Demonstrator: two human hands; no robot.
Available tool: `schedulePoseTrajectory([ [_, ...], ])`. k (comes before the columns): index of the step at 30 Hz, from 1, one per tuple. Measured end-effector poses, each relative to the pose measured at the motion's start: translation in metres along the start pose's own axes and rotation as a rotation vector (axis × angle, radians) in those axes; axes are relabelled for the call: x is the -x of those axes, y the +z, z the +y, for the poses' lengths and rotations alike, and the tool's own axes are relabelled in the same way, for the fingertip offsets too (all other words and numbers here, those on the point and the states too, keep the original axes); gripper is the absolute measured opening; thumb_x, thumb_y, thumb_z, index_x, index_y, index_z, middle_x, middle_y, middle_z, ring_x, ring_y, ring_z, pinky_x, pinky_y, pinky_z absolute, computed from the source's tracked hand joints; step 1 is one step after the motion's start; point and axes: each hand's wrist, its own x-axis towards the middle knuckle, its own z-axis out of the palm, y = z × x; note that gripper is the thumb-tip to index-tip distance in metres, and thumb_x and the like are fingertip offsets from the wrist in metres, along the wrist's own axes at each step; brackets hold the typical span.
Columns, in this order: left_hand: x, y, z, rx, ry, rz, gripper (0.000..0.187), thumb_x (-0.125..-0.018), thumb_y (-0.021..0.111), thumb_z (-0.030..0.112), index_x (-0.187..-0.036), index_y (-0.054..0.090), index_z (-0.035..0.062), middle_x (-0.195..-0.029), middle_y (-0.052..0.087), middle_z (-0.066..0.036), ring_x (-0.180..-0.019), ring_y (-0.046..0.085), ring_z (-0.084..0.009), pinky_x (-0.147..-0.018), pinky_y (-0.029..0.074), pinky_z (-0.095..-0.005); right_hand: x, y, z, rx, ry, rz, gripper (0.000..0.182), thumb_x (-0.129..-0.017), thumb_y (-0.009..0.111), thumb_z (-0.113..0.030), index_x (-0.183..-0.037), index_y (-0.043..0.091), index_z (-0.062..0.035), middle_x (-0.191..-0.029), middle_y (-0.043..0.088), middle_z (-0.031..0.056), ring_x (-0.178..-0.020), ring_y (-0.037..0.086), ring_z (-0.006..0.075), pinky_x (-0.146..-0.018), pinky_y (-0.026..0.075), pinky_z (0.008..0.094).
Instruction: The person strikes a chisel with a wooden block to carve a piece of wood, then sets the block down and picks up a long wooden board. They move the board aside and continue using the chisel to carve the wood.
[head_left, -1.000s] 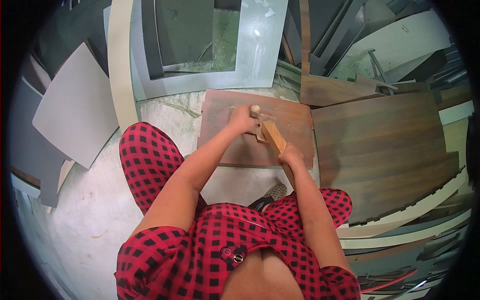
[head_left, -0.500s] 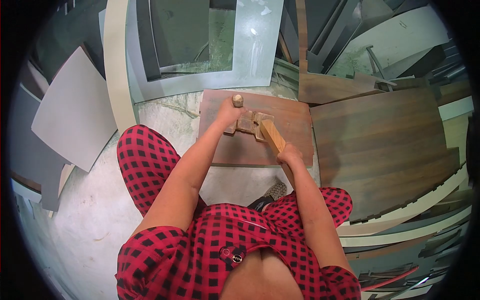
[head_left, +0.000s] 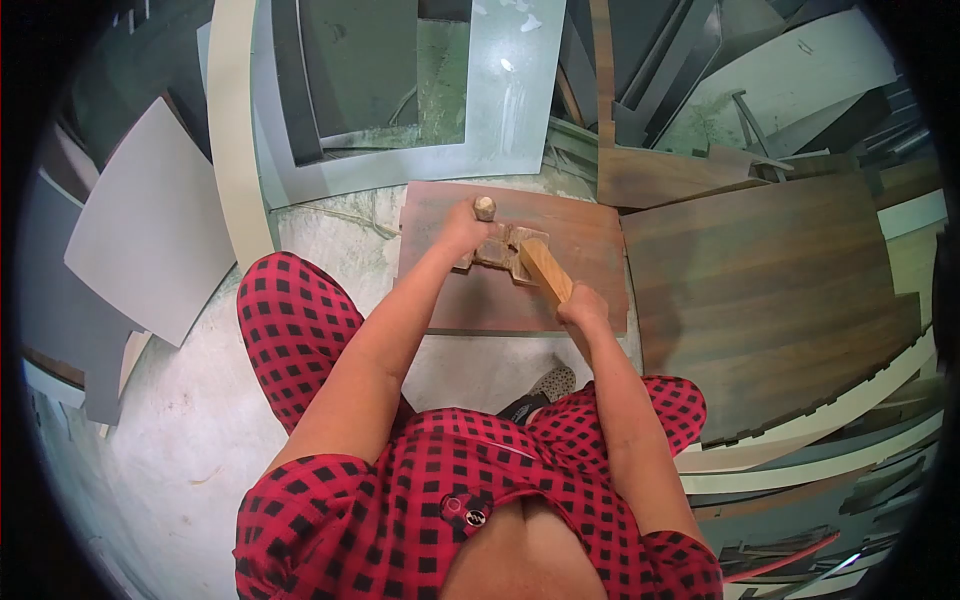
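Note:
My left hand [head_left: 462, 230] is closed around a tool whose rounded wooden end [head_left: 485, 207] sticks up past the thumb; the rest of it is hidden. A light wooden bar [head_left: 544, 270] slants away from my right hand [head_left: 584, 305], whose fingers are wrapped round it. The bar's far end overlaps a notched, worn-looking brown wooden piece [head_left: 492, 252], which lies on a reddish-brown board [head_left: 475, 305]. Below my left hand, part of the brown piece is covered by it.
The board lies on a pale, dusty floor [head_left: 180, 430] between my folded legs. To the right is a large brown wood-grain panel [head_left: 770, 300]. A pale grey frame [head_left: 510, 100] stands beyond the board. Grey panels [head_left: 150, 220] lean at the left, and offcuts pile up at the right.
My left hand and the rounded wooden end have shifted slightly right and toward me. The right hand and bar have moved only a little; the brown piece stays in place.

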Motion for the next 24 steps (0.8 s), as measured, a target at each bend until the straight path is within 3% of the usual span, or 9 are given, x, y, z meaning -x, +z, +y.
schedulePoseTrajectory([
  [2, 0.003, 0.000, 0.001, 0.017, 0.009, 0.026, 0.045, -0.061, 0.075, 0.013, -0.101, 0.059, 0.0007, -0.094, 0.065, -0.018, -0.089, 0.063, -0.0330, -0.079, 0.048, -0.0390, 0.004, -0.011, -0.004, -0.002, -0.040, 0.048, 0.054, -0.057, 0.074, -0.018, -0.106, 0.056, -0.0053, -0.100, 0.065, 0.0166, -0.096, 0.063, 0.0295, -0.081, 0.049, 0.0393],
  [7, 0.006, -0.002, 0.013, -0.015, -0.049, 0.012, 0.046, -0.061, 0.075, 0.013, -0.103, 0.058, 0.0024, -0.095, 0.065, -0.018, -0.090, 0.062, -0.0334, -0.079, 0.048, -0.0399, 0.031, -0.062, -0.024, -0.519, -0.350, 0.456, 0.053, -0.059, 0.073, -0.018, -0.106, 0.051, -0.0059, -0.092, 0.064, 0.0189, -0.088, 0.062, 0.0359, -0.077, 0.047, 0.0432],
  [9, 0.006, 0.003, 0.009, -0.021, -0.028, 0.031, 0.040, -0.063, 0.073, 0.012, -0.099, 0.058, 0.0031, -0.089, 0.065, -0.015, -0.084, 0.062, -0.0297, -0.076, 0.048, -0.0373, 0.058, -0.078, -0.041, -0.884, -0.631, 0.640, 0.056, -0.060, 0.072, -0.017, -0.110, 0.048, -0.0081, -0.091, 0.064, 0.0194, -0.088, 0.060, 0.0383, -0.077, 0.046, 0.0428],
  [11, 0.005, 0.008, 0.004, -0.027, 0.001, 0.047, 0.035, -0.064, 0.071, 0.011, -0.096, 0.058, 0.0037, -0.083, 0.065, -0.012, -0.078, 0.062, -0.0260, -0.072, 0.048, -0.0347, 0.062, -0.069, -0.047, -0.841, -0.649, 0.644, 0.058, -0.059, 0.072, -0.017, -0.111, 0.047, -0.0087, -0.092, 0.063, 0.0195, -0.089, 0.060, 0.0384, -0.077, 0.046, 0.0430],
  [13, 0.003, 0.012, -0.001, 0.011, 0.001, 0.018, 0.043, -0.062, 0.075, 0.014, -0.102, 0.060, 0.0056, -0.094, 0.065, -0.017, -0.090, 0.062, -0.0338, -0.077, 0.049, -0.0393, 0.063, -0.060, -0.051, -0.797, -0.672, 0.652, 0.060, -0.059, 0.073, -0.018, -0.113, 0.046, -0.0093, -0.092, 0.063, 0.0196, -0.089, 0.060, 0.0385, -0.076, 0.046, 0.0431],
  [15, 0.003, 0.015, -0.002, -0.030, -0.028, 0.002, 0.043, -0.062, 0.075, 0.015, -0.102, 0.060, 0.0056, -0.094, 0.066, -0.017, -0.090, 0.062, -0.0335, -0.077, 0.049, -0.0390, 0.066, -0.056, -0.056, -0.352, -0.424, 0.359, 0.061, -0.059, 0.074, -0.020, -0.112, 0.048, -0.0096, -0.090, 0.064, 0.0190, -0.088, 0.060, 0.0374, -0.076, 0.047, 0.0430],
  [20, 0.002, 0.020, -0.009, 0.051, -0.052, -0.096, 0.040, -0.062, 0.076, 0.016, -0.099, 0.063, 0.0058, -0.094, 0.066, -0.016, -0.091, 0.063, -0.0329, -0.077, 0.049, -0.0387, 0.091, -0.083, -0.055, -0.433, -0.495, 0.408, 0.056, -0.059, 0.074, -0.022, -0.108, 0.049, -0.0084, -0.089, 0.064, 0.0193, -0.086, 0.061, 0.0370, -0.076, 0.047, 0.0432],
  [22, 0.002, 0.022, -0.006, 0.057, -0.006, 0.026, 0.039, -0.062, 0.076, 0.016, -0.098, 0.064, 0.0059, -0.095, 0.066, -0.017, -0.090, 0.063, -0.0327, -0.077, 0.049, -0.0391, 0.104, -0.091, -0.059, -0.795, -0.668, 0.618, 0.054, -0.060, 0.074, -0.023, -0.106, 0.050, -0.0085, -0.088, 0.064, 0.0193, -0.085, 0.061, 0.0371, -0.075, 0.047, 0.0440],
  [24, 0.001, 0.021, -0.004, 0.024, -0.003, 0.030, 0.040, -0.062, 0.076, 0.016, -0.098, 0.064, 0.0058, -0.095, 0.066, -0.017, -0.090, 0.063, -0.0327, -0.077, 0.049, -0.0392, 0.092, -0.075, -0.055, -0.848, -0.658, 0.632, 0.052, -0.060, 0.074, -0.023, -0.104, 0.050, -0.0084, -0.088, 0.064, 0.0190, -0.085, 0.062, 0.0366, -0.075, 0.047, 0.0432],
])
